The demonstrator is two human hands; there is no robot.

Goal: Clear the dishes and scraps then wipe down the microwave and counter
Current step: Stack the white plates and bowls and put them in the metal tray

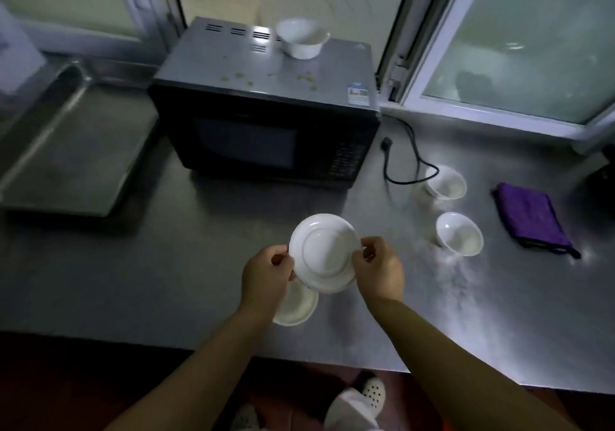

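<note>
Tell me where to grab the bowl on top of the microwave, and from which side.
Take the white bowl by its flared rim, coming from above and the front. It stands upright on the microwave, mouth open, nothing crowding it, so fingers can pinch the rim.

nothing here can actually be read: the small white-and-blue sticker (358, 92) on the top right corner of the microwave (266, 104) carries print too blurred to make out, and the markings on its button panel (346, 161) are just as illegible.
</note>
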